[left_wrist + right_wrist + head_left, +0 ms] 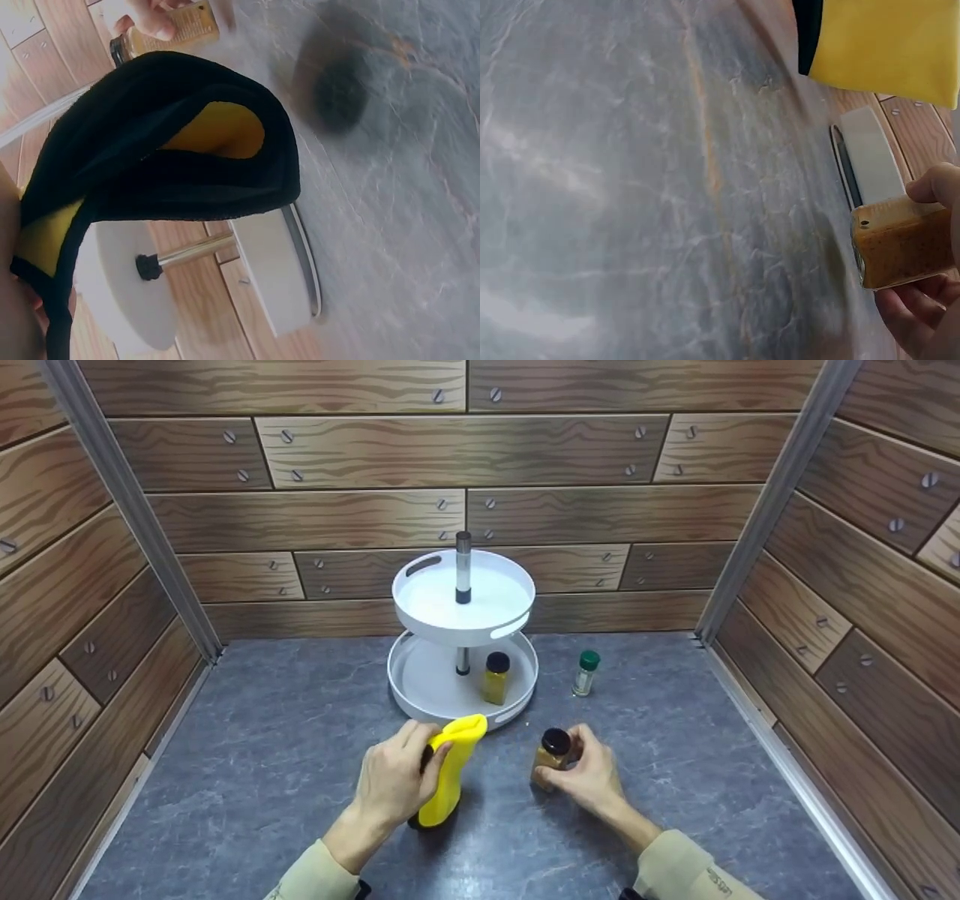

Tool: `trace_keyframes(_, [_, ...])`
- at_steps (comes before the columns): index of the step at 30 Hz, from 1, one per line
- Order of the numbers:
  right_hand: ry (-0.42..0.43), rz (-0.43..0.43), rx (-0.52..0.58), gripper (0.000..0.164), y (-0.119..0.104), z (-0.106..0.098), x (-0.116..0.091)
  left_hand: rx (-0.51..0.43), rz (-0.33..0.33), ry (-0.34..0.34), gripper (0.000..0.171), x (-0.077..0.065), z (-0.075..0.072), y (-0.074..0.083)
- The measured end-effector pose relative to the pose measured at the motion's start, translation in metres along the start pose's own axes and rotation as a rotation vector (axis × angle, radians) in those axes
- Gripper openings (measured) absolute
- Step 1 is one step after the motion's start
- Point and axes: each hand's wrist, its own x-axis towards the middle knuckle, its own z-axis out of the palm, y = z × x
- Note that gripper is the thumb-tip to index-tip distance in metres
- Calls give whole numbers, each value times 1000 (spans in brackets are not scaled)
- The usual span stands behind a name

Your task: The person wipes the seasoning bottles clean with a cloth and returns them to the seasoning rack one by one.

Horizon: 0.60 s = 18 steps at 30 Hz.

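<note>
My left hand (394,776) grips a folded yellow cloth (450,780) with black on its other side. The left wrist view shows the cloth's black face (172,191) bent into a loop, yellow inside. To the right, my right hand (596,780) pinches a square spice jar (550,761) between thumb and fingers. This jar is nearly upright, black-lidded, filled with orange-brown spice, its base close over the tabletop. Beyond the cloth, a jar of yellow spice with a black lid (495,681) stands on the lower tier of a white two-tier stand (416,690).
A small green-lidded spice jar (584,675) stands on the grey marbled tabletop (285,750), right of the stand. The stand's upper tray (420,604) has a centre post (463,566). Wood-patterned walls (360,450) with metal corner rails enclose the back and sides.
</note>
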Motion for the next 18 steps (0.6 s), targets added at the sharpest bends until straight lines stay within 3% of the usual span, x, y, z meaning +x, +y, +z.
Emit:
trace_keyframes(6, [5,-3,-49,55,6,2,-5,85,63,5,21,0,2,-3])
trace_keyframes(13, [21,-5,-77,57,7,6,-11,77,53,0,27,-1,3,-6])
trace_keyframes(18, [-28,-4,-90,62,6,2,-12,75,43,-1,29,-2,4,-9])
